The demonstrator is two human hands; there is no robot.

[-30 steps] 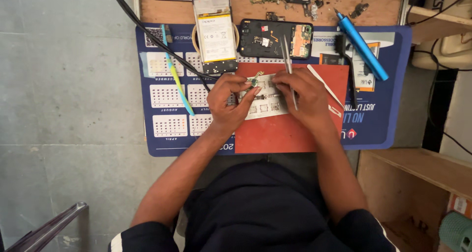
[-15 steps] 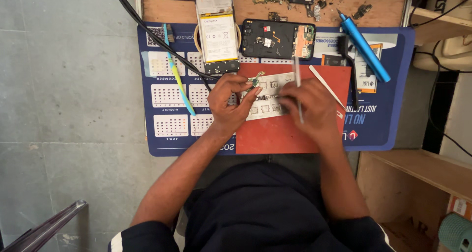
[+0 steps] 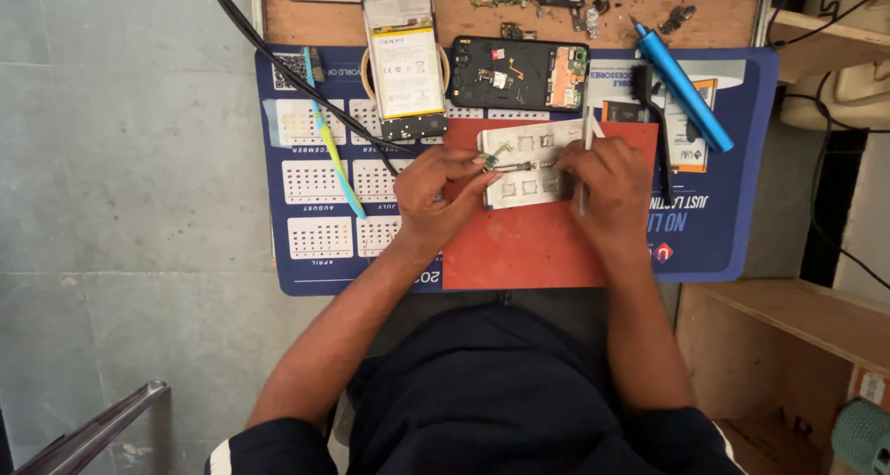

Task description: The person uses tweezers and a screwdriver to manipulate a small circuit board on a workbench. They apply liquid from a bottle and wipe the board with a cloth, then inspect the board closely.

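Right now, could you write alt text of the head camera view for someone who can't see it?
Seen from above, a person's left hand and right hand work on a small metal plate lying on a red mat. An opened phone, a battery and a blue pen-shaped tool lie beyond on the bench.

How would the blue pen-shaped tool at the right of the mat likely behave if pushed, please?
The blue pen-shaped tool looks round and smooth, so it would probably roll. It seems rigid. Lying partly on the blue mat, it may slide little.
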